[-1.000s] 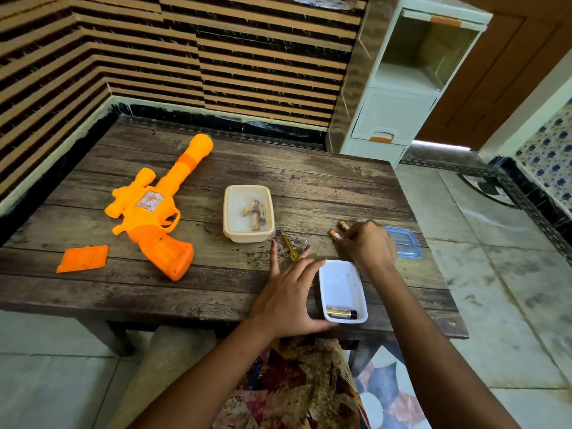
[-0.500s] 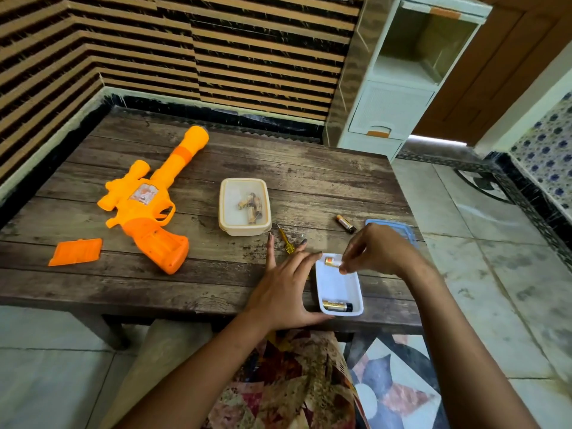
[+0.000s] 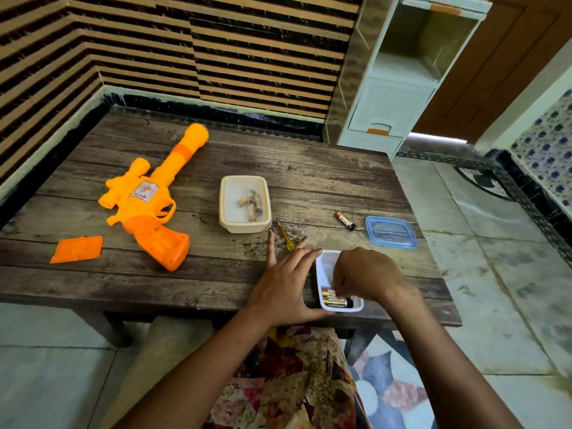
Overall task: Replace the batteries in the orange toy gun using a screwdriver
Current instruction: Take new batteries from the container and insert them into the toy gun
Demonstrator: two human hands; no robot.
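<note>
The orange toy gun (image 3: 148,199) lies on the wooden table (image 3: 216,274) at the left, its battery bay open at the grip. Its orange cover (image 3: 77,249) lies apart to the left. My left hand (image 3: 288,280) rests flat with straight fingers against the left side of a small white tray (image 3: 325,264). Two gold batteries (image 3: 334,300) lie in the tray's near end. My right hand (image 3: 365,274) reaches into the tray, its curled fingertips on the upper battery. A yellow screwdriver (image 3: 286,238) lies just beyond my left fingers. One more battery (image 3: 345,220) lies loose on the table.
A cream container (image 3: 227,205) with several old batteries stands mid-table. A blue lid (image 3: 390,232) lies at the right edge. A white plastic cabinet (image 3: 399,88) stands behind the table's far right corner. The striped wall runs along the back and left.
My right hand picked one battery off the table, carried it back over the white tray and lowered it beside the one lying there. My left hand stayed against the tray.
</note>
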